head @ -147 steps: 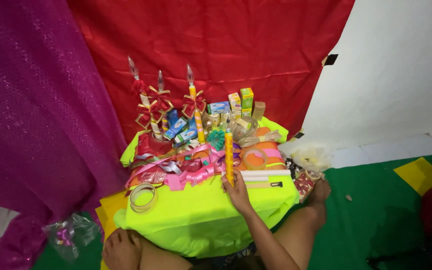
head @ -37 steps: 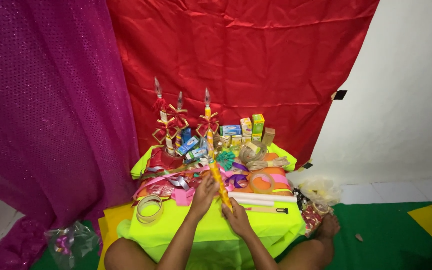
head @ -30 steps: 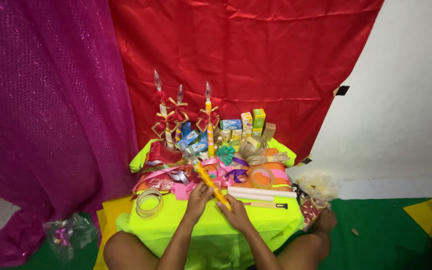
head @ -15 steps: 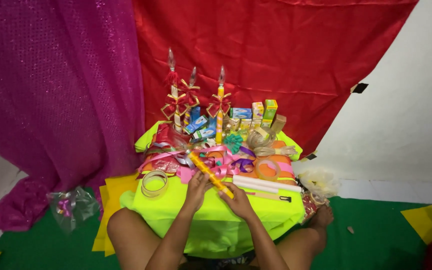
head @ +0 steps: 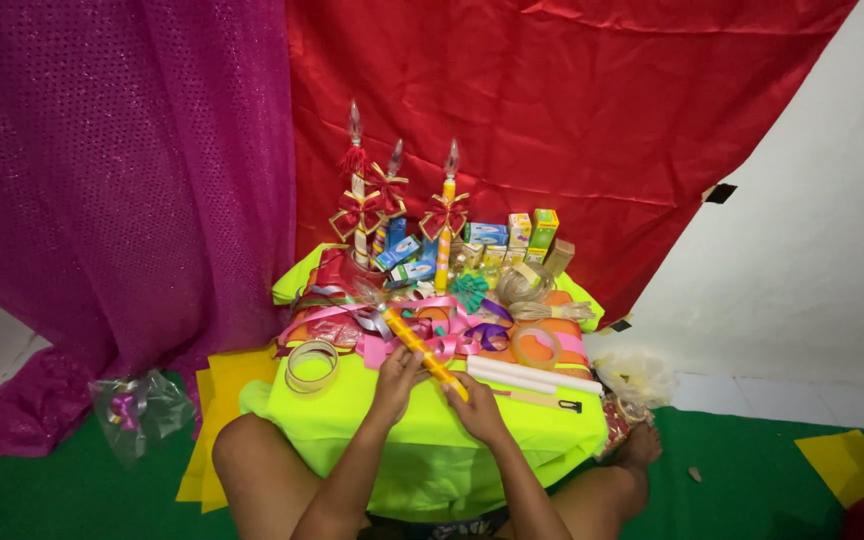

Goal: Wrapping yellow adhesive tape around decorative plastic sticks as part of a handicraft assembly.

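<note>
Both hands' fingers (head: pixel 395 365) pinched around one slanted yellow candle (head: pixel 422 347) over the table (head: pixel 352 420).

Bright, even light throughout, strongest on the white wall (head: pixel 812 250) at right and the red cloth (head: pixel 552 100) at upper centre, with mild sheen along its folds. Soft, faint shadows only, beneath the lime-green table cover (head: pixel 352 420) at lower centre. Saturated colours, near glowing. Slight wide-angle bending toward frame edges. Fine detail soft, small items mid-frame smeared.
</note>
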